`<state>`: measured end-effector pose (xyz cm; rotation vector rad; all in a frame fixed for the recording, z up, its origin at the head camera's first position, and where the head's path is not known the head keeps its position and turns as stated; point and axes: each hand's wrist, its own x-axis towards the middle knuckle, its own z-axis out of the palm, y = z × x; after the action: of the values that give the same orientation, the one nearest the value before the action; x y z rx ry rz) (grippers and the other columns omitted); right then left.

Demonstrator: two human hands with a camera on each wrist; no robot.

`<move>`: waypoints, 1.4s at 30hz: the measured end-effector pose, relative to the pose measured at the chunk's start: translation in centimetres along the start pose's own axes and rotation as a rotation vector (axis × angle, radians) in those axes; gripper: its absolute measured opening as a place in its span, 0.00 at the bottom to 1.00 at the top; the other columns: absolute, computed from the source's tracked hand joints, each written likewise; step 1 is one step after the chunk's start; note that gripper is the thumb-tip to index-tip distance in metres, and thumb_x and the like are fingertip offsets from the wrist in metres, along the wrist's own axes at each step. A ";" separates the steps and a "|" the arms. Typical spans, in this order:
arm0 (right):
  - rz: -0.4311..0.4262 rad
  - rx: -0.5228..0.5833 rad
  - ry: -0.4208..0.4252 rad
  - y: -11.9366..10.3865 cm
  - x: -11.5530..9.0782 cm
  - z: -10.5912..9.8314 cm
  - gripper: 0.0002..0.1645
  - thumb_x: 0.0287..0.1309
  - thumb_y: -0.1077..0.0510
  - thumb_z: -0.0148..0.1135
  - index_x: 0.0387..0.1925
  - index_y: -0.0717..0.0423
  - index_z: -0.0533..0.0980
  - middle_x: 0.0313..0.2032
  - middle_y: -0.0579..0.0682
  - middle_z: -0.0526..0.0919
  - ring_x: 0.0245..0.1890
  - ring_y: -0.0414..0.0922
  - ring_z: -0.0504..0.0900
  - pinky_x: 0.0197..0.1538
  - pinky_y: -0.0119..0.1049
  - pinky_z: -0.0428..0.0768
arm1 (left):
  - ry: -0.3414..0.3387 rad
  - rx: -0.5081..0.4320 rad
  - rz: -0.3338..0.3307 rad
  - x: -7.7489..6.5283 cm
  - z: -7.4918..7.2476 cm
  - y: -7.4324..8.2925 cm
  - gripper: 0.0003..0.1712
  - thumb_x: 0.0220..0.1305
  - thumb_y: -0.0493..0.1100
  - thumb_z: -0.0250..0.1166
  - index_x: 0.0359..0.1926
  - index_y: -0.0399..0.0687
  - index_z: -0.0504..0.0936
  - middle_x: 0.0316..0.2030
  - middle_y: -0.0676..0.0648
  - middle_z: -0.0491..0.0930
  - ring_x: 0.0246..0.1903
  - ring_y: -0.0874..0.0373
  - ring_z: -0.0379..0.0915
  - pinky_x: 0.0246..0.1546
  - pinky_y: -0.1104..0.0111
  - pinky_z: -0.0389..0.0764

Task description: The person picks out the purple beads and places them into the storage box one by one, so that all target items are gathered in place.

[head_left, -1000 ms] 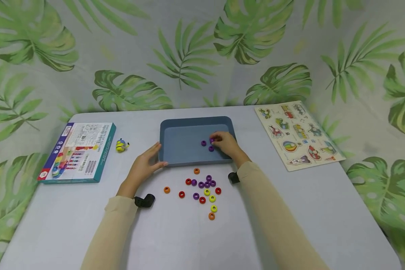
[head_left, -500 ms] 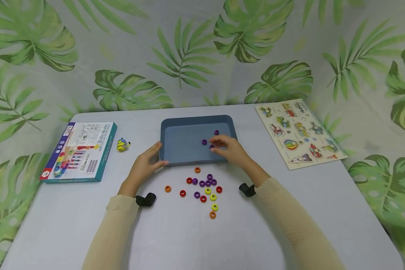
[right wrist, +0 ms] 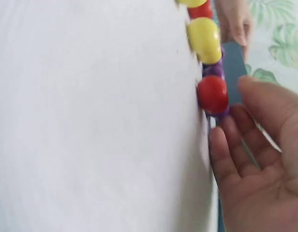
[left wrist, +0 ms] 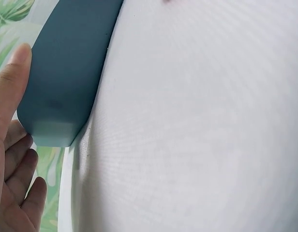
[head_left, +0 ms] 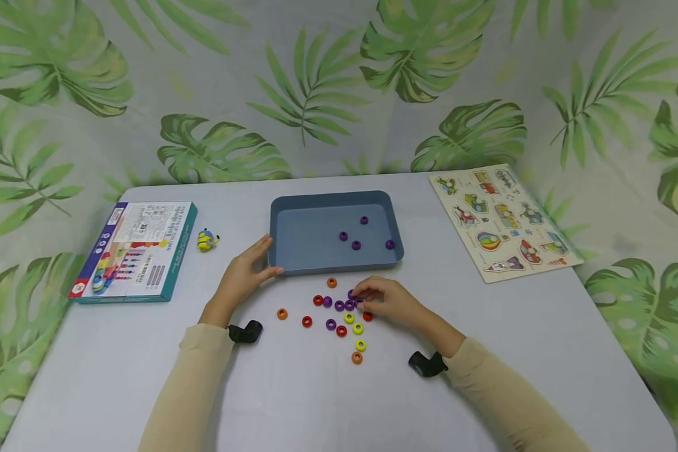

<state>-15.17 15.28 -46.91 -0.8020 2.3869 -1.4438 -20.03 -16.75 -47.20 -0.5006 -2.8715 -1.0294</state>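
My left hand [head_left: 242,284] rests at the near left corner of the blue-grey tray [head_left: 294,269]; in the left wrist view the thumb [left wrist: 16,72] touches the wall and the fingers lie loosely by the end. Several purple beads [head_left: 343,236] sit in the tray's right half. My right hand [head_left: 392,300] is over the loose beads, its thumb and index fingertips apart at a purple bead [head_left: 351,294]. A red bead [right wrist: 213,94] lies right beside those fingertips in the right wrist view, partly hiding purple beads.
Orange [head_left: 282,314], red [head_left: 307,321] and yellow beads [head_left: 358,328] lie scattered before the tray. A boxed set [head_left: 132,251] and a small bee toy [head_left: 206,240] are at the left. On the right lies a wooden picture puzzle board [head_left: 503,220].
My right hand has let go of a purple bead in the tray and moved back to the loose beads. One purple bead now lies at the tray's right side. The left hand has stayed put.
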 end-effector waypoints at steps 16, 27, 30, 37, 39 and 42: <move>0.058 -0.093 0.016 -0.8 -0.1 -0.1 0.11 0.46 0.61 0.59 0.35 0.54 0.75 0.33 0.43 0.76 0.31 0.37 0.72 0.36 0.28 0.73 | 0.003 0.015 -0.002 -0.1 0.1 -0.1 0.45 0.41 0.62 0.58 0.60 0.51 0.55 0.60 0.55 0.51 0.57 0.59 0.46 0.54 0.61 0.56; -0.047 0.093 0.257 -1.9 5.6 -5.2 0.15 0.46 0.65 0.57 0.38 0.67 0.72 0.36 0.58 0.74 0.36 0.47 0.74 0.38 0.32 0.74 | 0.004 0.019 -0.005 0.0 0.1 -0.2 0.45 0.41 0.62 0.59 0.60 0.52 0.55 0.60 0.55 0.50 0.57 0.59 0.46 0.54 0.61 0.56; 0.039 0.050 0.303 0.3 7.9 -5.9 0.17 0.46 0.59 0.57 0.40 0.64 0.72 0.37 0.54 0.75 0.36 0.43 0.75 0.37 0.31 0.74 | 0.007 0.018 -0.001 0.0 0.1 -0.3 0.45 0.41 0.62 0.59 0.60 0.52 0.55 0.60 0.55 0.50 0.57 0.59 0.46 0.54 0.61 0.56; 0.218 -0.091 0.330 3.2 10.8 -5.9 0.14 0.45 0.58 0.59 0.37 0.57 0.75 0.35 0.49 0.77 0.36 0.41 0.75 0.40 0.33 0.73 | 0.005 -0.001 0.006 0.1 0.2 -0.2 0.46 0.40 0.63 0.58 0.60 0.51 0.55 0.60 0.52 0.52 0.57 0.59 0.46 0.54 0.60 0.56; 0.236 -0.136 0.310 3.5 11.1 -5.7 0.13 0.45 0.58 0.59 0.37 0.56 0.75 0.34 0.48 0.78 0.36 0.41 0.75 0.41 0.34 0.72 | 0.007 0.001 0.000 0.1 0.2 -0.2 0.45 0.40 0.63 0.58 0.60 0.51 0.55 0.60 0.52 0.52 0.57 0.58 0.47 0.54 0.60 0.55; 0.260 -0.181 0.288 3.7 11.4 -5.3 0.12 0.46 0.58 0.59 0.37 0.55 0.75 0.33 0.48 0.78 0.35 0.41 0.74 0.41 0.35 0.71 | 0.007 0.001 -0.004 0.0 0.2 -0.2 0.45 0.40 0.62 0.58 0.60 0.51 0.55 0.60 0.52 0.52 0.57 0.58 0.47 0.54 0.60 0.55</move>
<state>-28.21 14.15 -46.70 -0.3151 2.7433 -1.3274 -20.08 -16.81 -47.48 -0.4902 -2.8680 -1.0285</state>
